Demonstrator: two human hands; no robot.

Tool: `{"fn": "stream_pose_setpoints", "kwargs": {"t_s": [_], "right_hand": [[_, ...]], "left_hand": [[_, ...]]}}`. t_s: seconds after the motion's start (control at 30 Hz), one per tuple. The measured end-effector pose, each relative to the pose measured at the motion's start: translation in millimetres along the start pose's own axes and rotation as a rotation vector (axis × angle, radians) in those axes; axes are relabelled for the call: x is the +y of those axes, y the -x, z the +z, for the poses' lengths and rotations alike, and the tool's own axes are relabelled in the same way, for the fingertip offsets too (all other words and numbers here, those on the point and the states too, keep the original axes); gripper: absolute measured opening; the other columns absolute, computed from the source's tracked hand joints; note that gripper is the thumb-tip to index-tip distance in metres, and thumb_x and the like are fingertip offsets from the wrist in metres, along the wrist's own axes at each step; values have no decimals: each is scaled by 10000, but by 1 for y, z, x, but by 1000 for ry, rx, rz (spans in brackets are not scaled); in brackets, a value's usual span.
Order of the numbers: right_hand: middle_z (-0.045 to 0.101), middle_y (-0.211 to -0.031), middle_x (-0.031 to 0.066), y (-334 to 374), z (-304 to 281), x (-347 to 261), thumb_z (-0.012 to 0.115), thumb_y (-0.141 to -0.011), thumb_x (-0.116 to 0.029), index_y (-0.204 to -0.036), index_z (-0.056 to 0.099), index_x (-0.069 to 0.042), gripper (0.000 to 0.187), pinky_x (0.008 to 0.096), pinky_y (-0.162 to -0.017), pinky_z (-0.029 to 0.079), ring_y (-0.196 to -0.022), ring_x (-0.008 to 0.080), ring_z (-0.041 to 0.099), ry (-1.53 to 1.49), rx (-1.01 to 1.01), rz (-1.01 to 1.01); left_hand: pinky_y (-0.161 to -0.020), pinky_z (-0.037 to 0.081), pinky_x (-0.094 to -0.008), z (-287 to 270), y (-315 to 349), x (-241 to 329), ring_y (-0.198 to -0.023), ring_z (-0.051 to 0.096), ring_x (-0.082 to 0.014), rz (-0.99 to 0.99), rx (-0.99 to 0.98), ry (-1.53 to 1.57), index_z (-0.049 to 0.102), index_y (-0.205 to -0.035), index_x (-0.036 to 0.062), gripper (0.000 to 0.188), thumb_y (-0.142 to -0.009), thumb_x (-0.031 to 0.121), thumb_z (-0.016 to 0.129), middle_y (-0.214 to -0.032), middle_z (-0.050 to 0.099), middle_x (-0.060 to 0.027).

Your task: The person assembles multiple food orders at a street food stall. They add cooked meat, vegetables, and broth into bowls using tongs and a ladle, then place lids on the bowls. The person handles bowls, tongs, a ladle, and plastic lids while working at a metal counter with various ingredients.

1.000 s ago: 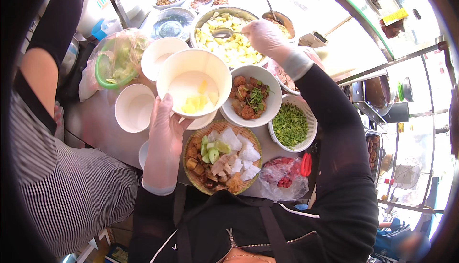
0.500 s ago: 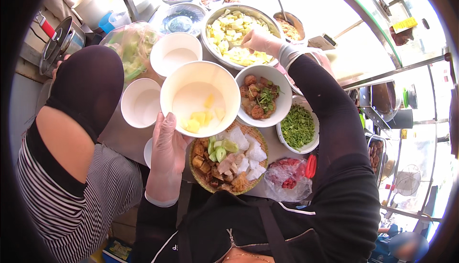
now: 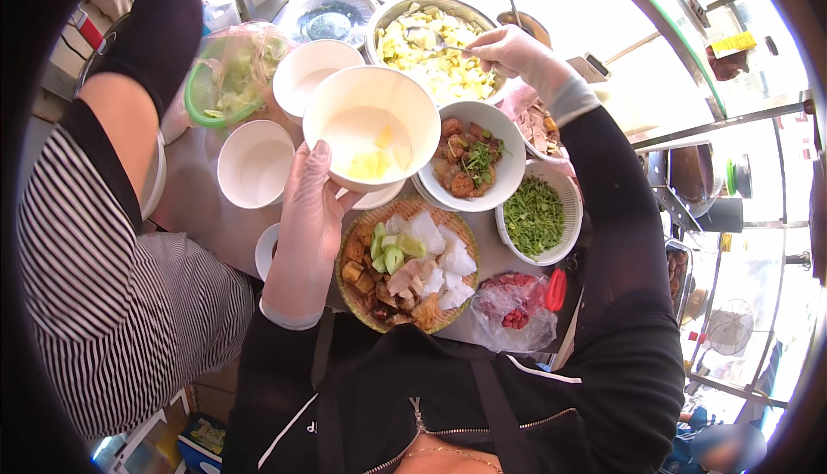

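Observation:
My left hand (image 3: pixel 306 224), in a clear glove, grips a white paper bowl (image 3: pixel 332 121) by its near left side, thumb at the rim. A few yellow chunks (image 3: pixel 369 164) lie at the bottom of the tilted bowl. My gloved right hand (image 3: pixel 527 59) pinches the handle of a metal spoon (image 3: pixel 441 46). The spoon lies over a large metal bowl (image 3: pixel 372 48) heaped with pale yellow chopped pieces (image 3: pixel 435 74). Right of the paper bowl, a white bowl (image 3: pixel 517 151) holds browned balls and green herbs.
Nearest me sits a woven basket (image 3: pixel 346 297) of fried pieces, cut greens and white chunks. A colander (image 3: pixel 575 216) of chopped herbs and a plastic bag (image 3: pixel 517 328) with red pieces stand right. Two paper bowls (image 3: pixel 256 162) stand left, near a co-worker's black sleeve (image 3: pixel 159 39).
My right hand has moved up and right, and the spoon now shows in its fingers. The paper bowl has shifted up and slightly right. The co-worker's arm has moved farther away, uncovering a green basket.

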State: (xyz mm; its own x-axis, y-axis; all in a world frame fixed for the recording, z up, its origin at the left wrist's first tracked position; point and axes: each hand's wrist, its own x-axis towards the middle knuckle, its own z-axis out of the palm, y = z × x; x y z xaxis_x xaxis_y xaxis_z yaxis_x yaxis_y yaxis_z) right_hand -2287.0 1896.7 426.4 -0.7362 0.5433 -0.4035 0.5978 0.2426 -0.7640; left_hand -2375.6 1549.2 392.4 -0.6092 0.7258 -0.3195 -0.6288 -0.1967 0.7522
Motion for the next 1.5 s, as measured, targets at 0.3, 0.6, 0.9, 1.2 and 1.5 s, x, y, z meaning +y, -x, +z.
{"fn": "stream_pose_setpoints", "kwargs": {"t_s": [0.3,0.6,0.9,1.2,1.5], "right_hand": [[710,-840,134,83,42,-34,626,-869,-113,-986,758,-130,178,357,-701,543,-705,268,684,525,410,-643],[679,-970,185,30,8,79,563,-807,-55,-1063,666,-33,277,424,-847,528,-952,320,663,969,408,-489],[673,-953,195,397,-53,124,641,-791,-130,-1095,700,-51,319,420,-809,516,-900,343,661,634,767,-449],[670,-1042,142,686,-45,319,676,-775,-205,-1151,646,-80,397,417,-928,456,-1055,330,619,677,637,527],[627,-897,175,744,-29,284,579,-830,-113,-1100,636,-46,284,403,-776,483,-839,326,625,494,908,378]], "left_hand": [[-958,505,-448,-2,-25,-7,-1233,499,-271,-11,26,28,373,-1421,79,673,-923,452,629,-1377,447,-117],[-1042,441,-550,10,-11,-1,-1309,476,-315,-33,-125,76,375,-1471,118,651,-922,408,570,-1470,447,-120],[-1015,454,-597,48,101,-35,-1359,402,-390,-30,-156,29,251,-1506,57,667,-972,342,531,-1522,334,-200],[-1033,458,-551,116,187,-151,-1321,468,-325,-442,-416,-26,357,-1460,66,560,-992,339,495,-1473,432,-155],[-1101,414,-483,190,265,-215,-1311,475,-311,-665,-593,-28,373,-1424,-7,557,-975,253,574,-1433,463,-177]]}}
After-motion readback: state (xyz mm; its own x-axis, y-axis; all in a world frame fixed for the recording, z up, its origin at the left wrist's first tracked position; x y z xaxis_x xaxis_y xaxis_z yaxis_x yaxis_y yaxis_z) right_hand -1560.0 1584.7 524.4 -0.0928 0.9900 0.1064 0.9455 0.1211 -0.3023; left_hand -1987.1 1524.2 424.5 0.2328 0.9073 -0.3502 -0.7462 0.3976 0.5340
